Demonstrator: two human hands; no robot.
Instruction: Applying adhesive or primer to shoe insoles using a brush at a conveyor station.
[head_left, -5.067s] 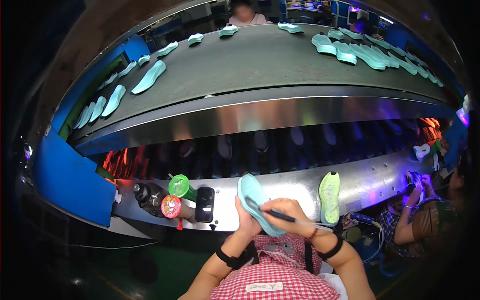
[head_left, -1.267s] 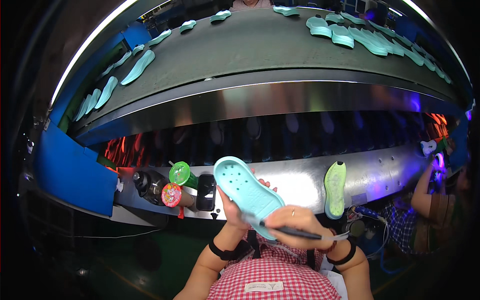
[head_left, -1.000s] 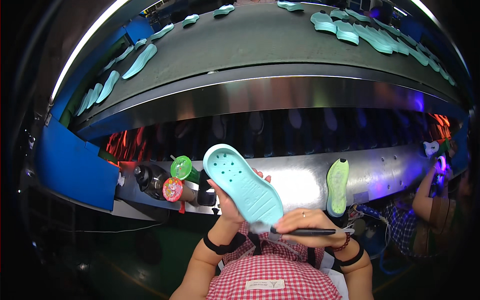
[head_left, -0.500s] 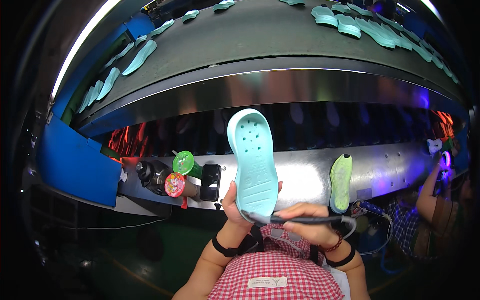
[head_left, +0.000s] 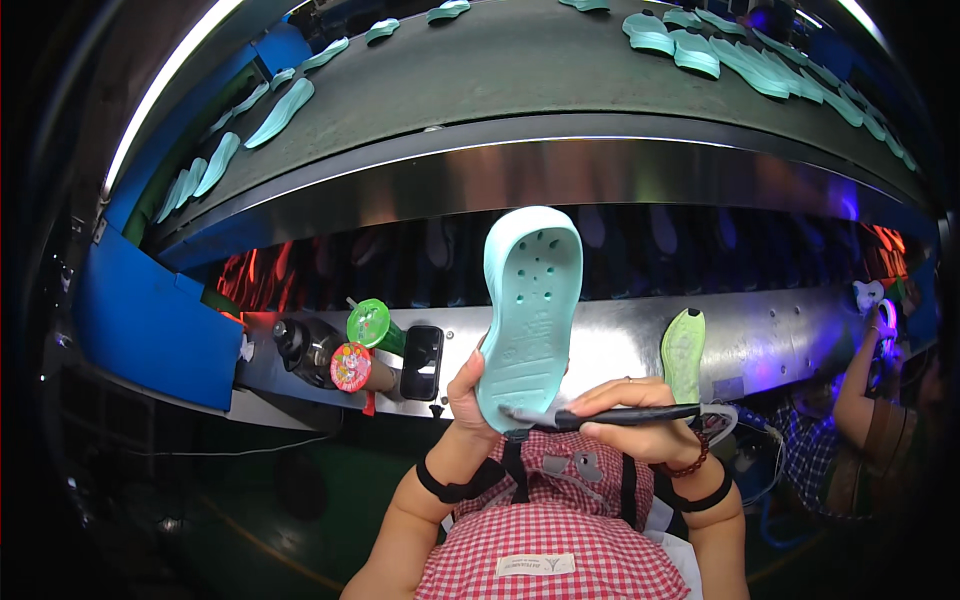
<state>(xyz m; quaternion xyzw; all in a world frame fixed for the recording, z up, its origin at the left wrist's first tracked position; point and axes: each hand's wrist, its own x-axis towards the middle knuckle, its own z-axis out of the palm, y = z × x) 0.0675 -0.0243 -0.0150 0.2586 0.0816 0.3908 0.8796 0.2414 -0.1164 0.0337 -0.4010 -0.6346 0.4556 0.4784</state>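
Metal ledge (head_left: 620, 340) behind lettered sole (head_left: 528, 325)

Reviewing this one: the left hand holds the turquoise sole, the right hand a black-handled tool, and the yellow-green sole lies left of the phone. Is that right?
Not quite: the head view shows the yellow-green sole right of the phone. The left hand does hold the turquoise sole, the right hand a black-handled tool.
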